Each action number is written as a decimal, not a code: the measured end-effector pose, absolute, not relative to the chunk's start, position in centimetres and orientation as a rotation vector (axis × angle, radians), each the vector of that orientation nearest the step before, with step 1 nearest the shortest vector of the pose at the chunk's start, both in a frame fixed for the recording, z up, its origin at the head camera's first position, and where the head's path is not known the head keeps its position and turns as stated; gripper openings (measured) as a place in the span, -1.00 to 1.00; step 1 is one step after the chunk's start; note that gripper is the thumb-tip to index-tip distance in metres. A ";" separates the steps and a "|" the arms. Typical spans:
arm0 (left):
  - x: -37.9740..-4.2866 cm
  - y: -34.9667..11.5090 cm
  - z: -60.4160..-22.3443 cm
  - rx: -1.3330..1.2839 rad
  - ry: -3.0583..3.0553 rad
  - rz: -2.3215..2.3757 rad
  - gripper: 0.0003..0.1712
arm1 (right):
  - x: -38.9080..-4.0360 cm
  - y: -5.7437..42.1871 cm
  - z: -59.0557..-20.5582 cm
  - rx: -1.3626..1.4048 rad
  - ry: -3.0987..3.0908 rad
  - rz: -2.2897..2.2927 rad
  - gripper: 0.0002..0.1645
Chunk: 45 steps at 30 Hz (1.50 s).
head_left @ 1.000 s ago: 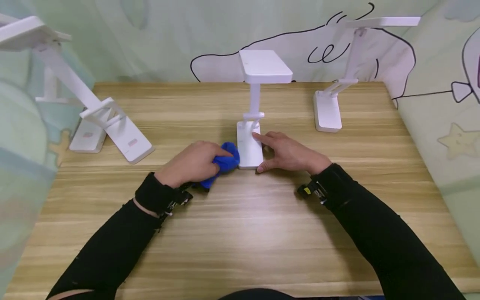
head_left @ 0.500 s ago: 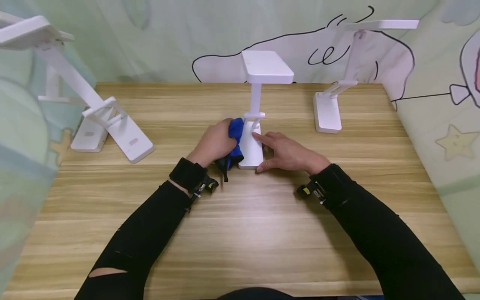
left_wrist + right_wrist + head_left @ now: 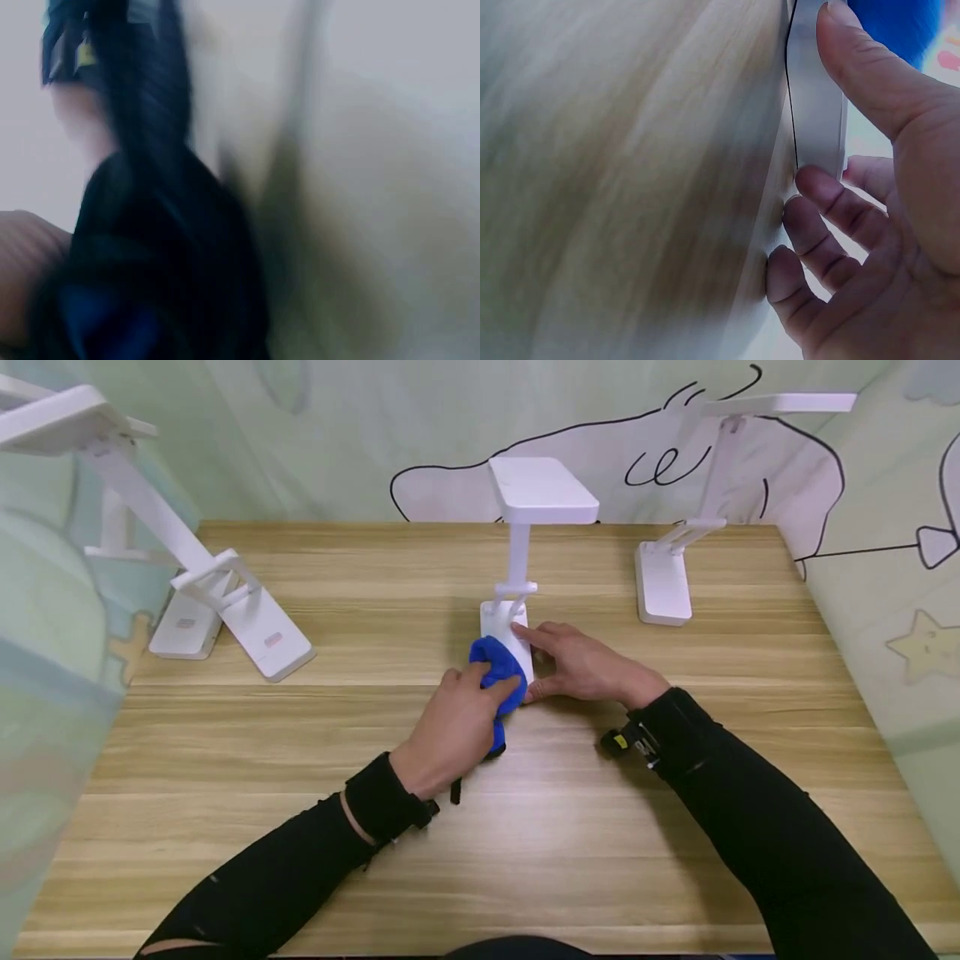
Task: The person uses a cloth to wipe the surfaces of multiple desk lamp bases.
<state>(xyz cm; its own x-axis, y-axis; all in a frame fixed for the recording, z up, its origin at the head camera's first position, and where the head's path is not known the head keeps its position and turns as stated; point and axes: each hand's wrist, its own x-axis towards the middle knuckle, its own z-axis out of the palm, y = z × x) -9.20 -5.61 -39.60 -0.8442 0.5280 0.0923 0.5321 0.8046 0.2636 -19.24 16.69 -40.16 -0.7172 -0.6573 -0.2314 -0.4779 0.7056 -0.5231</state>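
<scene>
A white desk lamp (image 3: pixel 546 489) stands upright mid-table, its flat head above a slim folding stem. My left hand (image 3: pixel 453 727) holds a bunched blue cloth (image 3: pixel 501 662) with dark trim against the front part of the lamp base (image 3: pixel 517 646). That cloth covers much of the base's front left. My right hand (image 3: pixel 592 664) holds the base from the right, index finger on top and thumb at the front corner. In the right wrist view, thumb and fingers lie along the base edge (image 3: pixel 817 105). Blur fills the left wrist view, where dark fabric (image 3: pixel 172 247) shows.
Two more white lamps stand at the left, the nearer lamp's base (image 3: pixel 268 639) overlapping the other base (image 3: pixel 187 625). Another white lamp (image 3: pixel 663 585) stands at the back right. A patterned curtain (image 3: pixel 322 443) rises behind the wooden table (image 3: pixel 615 860).
My left hand first moved the cloth up along the base's left side, then down and right onto its front. My right hand keeps its hold on the base.
</scene>
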 end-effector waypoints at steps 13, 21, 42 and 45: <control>-10.1 -8.0 -39.1 -1.119 -2.942 -0.331 -0.69 | -19.4 17.0 -40.1 -0.853 2.480 -0.638 0.29; -13.0 -10.4 -37.6 -0.932 -3.095 -0.384 -0.66 | -19.4 17.0 -39.9 -0.839 2.487 -0.631 0.32; -16.2 -10.2 -38.5 -1.130 -3.121 -0.838 -0.46 | -19.2 17.0 -39.9 -0.829 2.487 -0.622 0.30; -15.9 -11.3 -38.0 -1.188 -3.159 -0.954 -0.46 | -19.2 17.1 -40.0 -0.820 2.487 -0.631 0.28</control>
<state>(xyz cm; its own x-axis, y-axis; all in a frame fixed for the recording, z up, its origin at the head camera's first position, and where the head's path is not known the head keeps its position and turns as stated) -15.88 -11.31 -37.98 -0.7122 0.6871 -0.1439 0.4927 0.6352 0.5948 -19.22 17.11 -40.02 -0.7252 -0.6358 -0.2643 -0.4329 0.7195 -0.5430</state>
